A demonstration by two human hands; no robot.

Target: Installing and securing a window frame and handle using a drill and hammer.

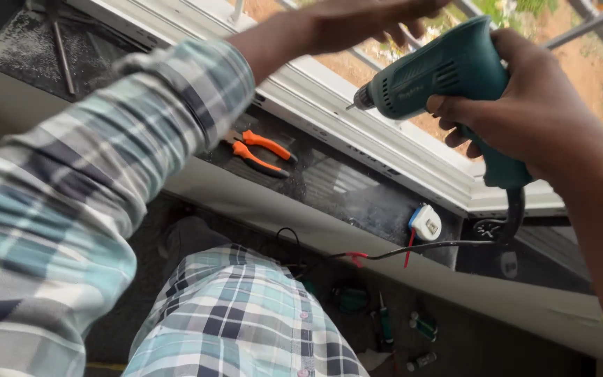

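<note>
The right hand grips the handle of a teal drill, fingers wrapped tight, its bit pointing left just above the white window frame. The left hand reaches over the frame ahead of the bit; whether its fingers grasp anything cannot be told. Orange pliers and a tape measure lie on the dark sill below the frame.

no packages, labels, signs or screens.
</note>
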